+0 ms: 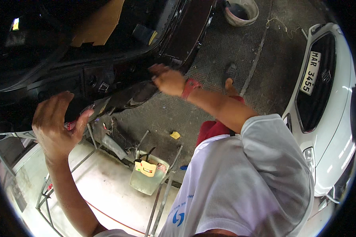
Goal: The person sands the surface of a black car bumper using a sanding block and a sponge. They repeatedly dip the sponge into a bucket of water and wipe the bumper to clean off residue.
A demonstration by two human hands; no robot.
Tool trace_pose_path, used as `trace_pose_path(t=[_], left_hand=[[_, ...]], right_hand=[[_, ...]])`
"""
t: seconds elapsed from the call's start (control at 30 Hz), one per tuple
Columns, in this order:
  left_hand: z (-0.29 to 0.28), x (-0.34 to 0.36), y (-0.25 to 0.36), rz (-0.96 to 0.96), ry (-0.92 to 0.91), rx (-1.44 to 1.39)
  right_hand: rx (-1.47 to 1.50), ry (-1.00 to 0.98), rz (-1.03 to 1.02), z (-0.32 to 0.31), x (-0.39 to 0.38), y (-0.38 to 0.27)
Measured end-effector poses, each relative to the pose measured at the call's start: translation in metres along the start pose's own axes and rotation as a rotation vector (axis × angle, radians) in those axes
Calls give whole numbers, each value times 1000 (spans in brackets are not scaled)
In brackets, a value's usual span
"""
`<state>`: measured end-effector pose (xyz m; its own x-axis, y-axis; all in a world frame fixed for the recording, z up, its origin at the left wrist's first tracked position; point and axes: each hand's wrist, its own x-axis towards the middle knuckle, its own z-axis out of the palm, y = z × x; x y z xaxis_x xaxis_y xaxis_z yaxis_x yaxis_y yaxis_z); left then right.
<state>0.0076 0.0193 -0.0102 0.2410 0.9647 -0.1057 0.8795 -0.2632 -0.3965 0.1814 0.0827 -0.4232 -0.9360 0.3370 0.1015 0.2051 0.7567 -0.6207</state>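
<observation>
A black car body (71, 71) fills the upper left, with a cardboard sheet (99, 21) lying on it and a small dark block (142, 34) beside the cardboard. My left hand (59, 124) is open at the body's lower edge, thumb apart from curved fingers; whether it touches the panel I cannot tell. My right hand (168, 81), with a red band at the wrist, is at the glossy dark edge (140, 93) farther right. Its fingertips are smeared by motion, so their grip and contact are unclear.
A bucket (241, 12) stands at the top. A white car (326, 158) occupies the right side. Below are metal frames (164, 193), a plastic tub (142, 181) with yellow pieces, a yellow scrap (175, 135) on the textured floor, and an orange hose (114, 217).
</observation>
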Motion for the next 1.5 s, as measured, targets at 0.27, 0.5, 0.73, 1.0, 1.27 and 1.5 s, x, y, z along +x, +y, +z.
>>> trace_pose_path(t=[0.27,0.5,0.73,1.0,1.27,1.5], left_hand=[[-2,2,-1,11,11,-10],[-3,1,0,21,12,-10],[-3,3,0,39,44,-12],[-1,2,-1,27,43,13],[0,0,-2,5,5,24],[-1,-3,-2,-22,-32,-24]], right_hand=[[-3,-73,76,12,9,26],[387,61,94,18,9,25],[552,271,20,3,9,-19],[44,79,-44,-11,3,-4],[-47,-169,277,-3,-7,22],[390,155,134,5,-6,2]])
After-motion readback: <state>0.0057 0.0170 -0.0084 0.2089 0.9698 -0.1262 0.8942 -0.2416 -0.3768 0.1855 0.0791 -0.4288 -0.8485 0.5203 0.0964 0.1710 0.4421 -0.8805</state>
